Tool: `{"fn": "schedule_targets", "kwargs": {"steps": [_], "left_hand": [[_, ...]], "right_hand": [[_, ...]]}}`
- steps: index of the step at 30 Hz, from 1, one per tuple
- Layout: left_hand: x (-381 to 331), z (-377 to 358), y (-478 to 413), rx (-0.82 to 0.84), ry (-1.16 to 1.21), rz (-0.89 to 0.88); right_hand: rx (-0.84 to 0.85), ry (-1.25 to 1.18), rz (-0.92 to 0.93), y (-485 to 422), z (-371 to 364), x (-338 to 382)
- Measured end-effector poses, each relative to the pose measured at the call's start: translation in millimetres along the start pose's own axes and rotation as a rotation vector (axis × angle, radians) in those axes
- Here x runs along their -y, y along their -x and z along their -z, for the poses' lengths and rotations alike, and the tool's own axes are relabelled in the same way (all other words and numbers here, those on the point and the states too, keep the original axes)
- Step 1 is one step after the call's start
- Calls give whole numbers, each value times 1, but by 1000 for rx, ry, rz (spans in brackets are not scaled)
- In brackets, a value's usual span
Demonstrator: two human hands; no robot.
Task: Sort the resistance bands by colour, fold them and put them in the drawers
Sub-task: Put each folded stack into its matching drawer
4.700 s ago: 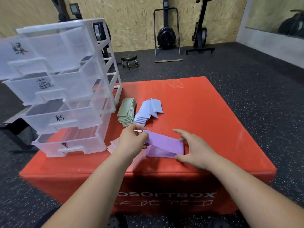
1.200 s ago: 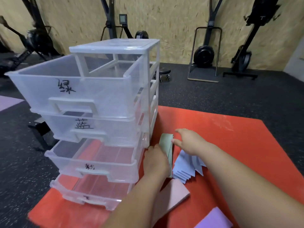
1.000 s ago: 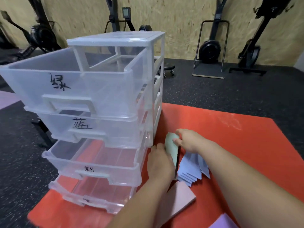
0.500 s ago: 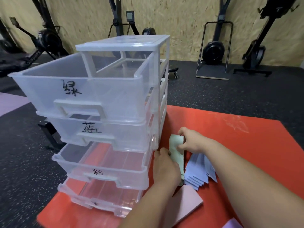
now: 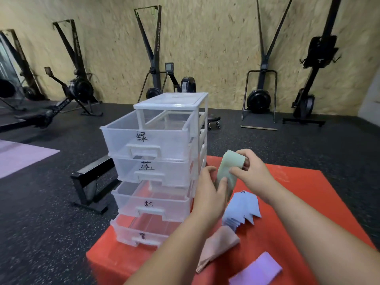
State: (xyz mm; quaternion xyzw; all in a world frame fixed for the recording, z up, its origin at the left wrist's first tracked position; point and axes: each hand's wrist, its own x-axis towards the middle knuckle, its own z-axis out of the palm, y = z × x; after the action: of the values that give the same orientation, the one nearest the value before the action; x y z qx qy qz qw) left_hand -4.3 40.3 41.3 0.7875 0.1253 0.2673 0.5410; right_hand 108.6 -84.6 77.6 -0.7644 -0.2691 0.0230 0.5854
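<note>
While both hands hold one stack of folded green bands [image 5: 227, 171] just right of centre frame, above the red box [image 5: 308, 192], the layers in it are too tightly packed to count. The left hand [image 5: 209, 189] wraps its fingers and thumb round the stack's lower end; the right hand [image 5: 254, 171] pinches the upper end, which curves over its fingers. The stack sits just right of the drawer unit [image 5: 202, 112], near its second level.

Four drawers stand pulled out of the unit, one above another, each with a handwritten mark: the top drawer [image 5: 123, 138], the second drawer [image 5: 127, 171], the third drawer [image 5: 127, 200] and the bottom drawer [image 5: 123, 233]. No bands show through their clear walls.

Three more lots of bands lie on the box, lower right of the frame — a fanned pile of blue bands [image 5: 242, 208] below the hands, its number unclear, one folded pink band [image 5: 218, 245] beneath that, and one purple band [image 5: 257, 270] near the bottom edge. The blue pile and the pink band nearly touch; the purple one lies apart.

At the far left a purple mat [image 5: 20, 155] lies on the dark floor, and one black metal frame [image 5: 90, 182] stands left of the drawers. Exercise machines line the board wall across the top — one small wheeled stool [image 5: 213, 120] shows behind the unit.
</note>
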Motion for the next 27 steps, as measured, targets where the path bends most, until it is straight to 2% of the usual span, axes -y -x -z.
{"fn": "schedule_targets", "kwargs": {"steps": [3,8,10,15,18,22,27], "left_hand": [[-27,14,12,18,58,-52],[-74,57,35,236,199,-37],[-89,75,47,276,249,-36],[-113,120,72,149,298,-41],[-115,144,80,60,335,-26],[-118,166,82,-65,485,-9],[-118,201,74,-47,488,-29]], "right_hand": [[29,-51,19,34,18,37],[99,-143,24,84,31,85],[121,-209,26,101,29,103],[164,-338,2,135,-3,139],[221,-297,7,150,-27,157],[216,-248,56,153,-49,175],[211,-171,92,123,-64,204]]}}
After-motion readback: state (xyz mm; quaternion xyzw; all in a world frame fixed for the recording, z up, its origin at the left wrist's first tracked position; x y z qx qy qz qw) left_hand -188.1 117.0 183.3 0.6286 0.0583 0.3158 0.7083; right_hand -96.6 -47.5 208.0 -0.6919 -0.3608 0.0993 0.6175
